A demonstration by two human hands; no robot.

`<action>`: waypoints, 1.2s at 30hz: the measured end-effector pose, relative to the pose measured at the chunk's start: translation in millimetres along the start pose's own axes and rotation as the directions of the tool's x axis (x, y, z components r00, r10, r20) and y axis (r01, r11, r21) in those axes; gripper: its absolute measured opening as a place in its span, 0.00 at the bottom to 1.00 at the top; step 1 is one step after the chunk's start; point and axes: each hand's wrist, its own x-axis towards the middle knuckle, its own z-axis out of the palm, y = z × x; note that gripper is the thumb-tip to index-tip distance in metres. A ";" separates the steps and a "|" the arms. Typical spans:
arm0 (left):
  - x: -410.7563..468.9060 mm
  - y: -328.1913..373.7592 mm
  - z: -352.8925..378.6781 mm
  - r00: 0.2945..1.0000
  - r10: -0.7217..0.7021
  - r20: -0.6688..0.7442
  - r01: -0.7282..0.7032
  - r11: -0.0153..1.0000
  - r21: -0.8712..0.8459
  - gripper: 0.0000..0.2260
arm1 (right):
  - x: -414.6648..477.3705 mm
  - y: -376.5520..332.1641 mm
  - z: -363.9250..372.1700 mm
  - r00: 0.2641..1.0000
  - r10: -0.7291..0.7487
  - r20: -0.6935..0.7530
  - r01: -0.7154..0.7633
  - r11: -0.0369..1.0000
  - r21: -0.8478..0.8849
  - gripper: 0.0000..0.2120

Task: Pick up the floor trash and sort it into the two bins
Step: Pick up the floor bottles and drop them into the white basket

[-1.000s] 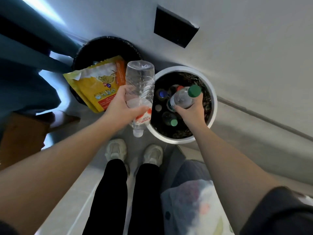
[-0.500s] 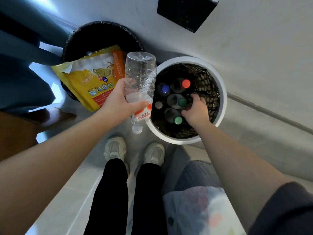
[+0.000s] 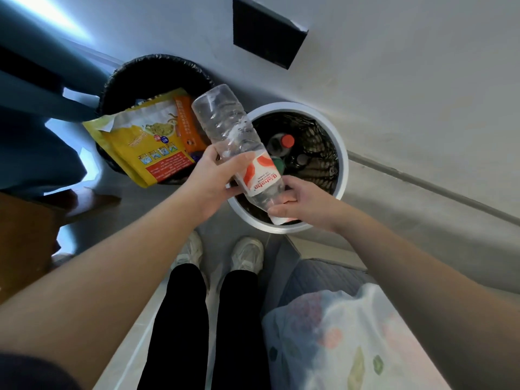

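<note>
The tilted bottle (image 3: 225, 130) crosses the near rim of the white bin (image 3: 343, 167); that bin's far half lies open above capped bottles (image 3: 287, 140). A yellow bag (image 3: 146, 147) blocks most of the black bin (image 3: 157, 66).

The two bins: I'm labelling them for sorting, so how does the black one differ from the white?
The black bin is lined with a crinkled black bag; the white bin has a smooth white rim around dark mesh. The black bin holds a yellow snack bag; the white bin holds capped bottles, and the left hand and right hand hold a clear bottle over its rim. Both are round and open-topped.
</note>
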 end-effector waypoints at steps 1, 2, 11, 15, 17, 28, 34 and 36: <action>1.5 -0.9 -0.1 1.000 0.004 -0.016 -0.004 1.000 -0.006 0.24 | -2.2 5.1 -5.1 1.000 -0.008 -0.010 0.008 1.000 0.000 0.28; 2.5 -0.1 -1.0 0.999 0.019 -0.048 -0.019 1.000 -0.011 0.24 | -5.1 9.5 -10.6 1.000 -0.014 -0.012 0.014 1.000 -0.007 0.27; 9.9 2.8 -13.2 0.975 0.191 0.115 -0.205 0.572 0.794 0.26 | -33.2 30.4 -85.7 0.967 -0.105 -0.233 -0.035 0.850 -0.526 0.28; 24.9 -7.5 1.1 0.956 0.128 0.263 -0.282 0.177 0.943 0.19 | -30.3 25.4 -116.5 0.946 -0.127 -0.299 -0.086 0.790 -0.607 0.25; 32.2 -15.8 13.4 0.954 0.048 0.296 -0.300 0.131 0.945 0.18 | -22.1 23.6 -122.0 0.946 -0.120 -0.301 -0.107 0.762 -0.639 0.23; 49.5 -44.1 19.6 0.948 -0.142 0.285 -0.315 -0.283 0.906 0.21 | 27.2 -4.7 -58.0 0.964 -0.155 -0.217 -0.057 0.677 -0.734 0.19; 47.7 -29.7 12.8 0.963 0.040 0.265 -0.268 0.115 0.957 0.34 | 17.7 -16.1 -56.9 0.885 -0.218 -0.412 0.083 0.944 -0.319 0.11; 44.9 -24.7 14.9 0.964 0.045 0.261 -0.263 0.257 0.930 0.40 | 11.0 -21.4 -65.4 0.848 -0.168 -0.503 0.129 0.985 -0.111 0.12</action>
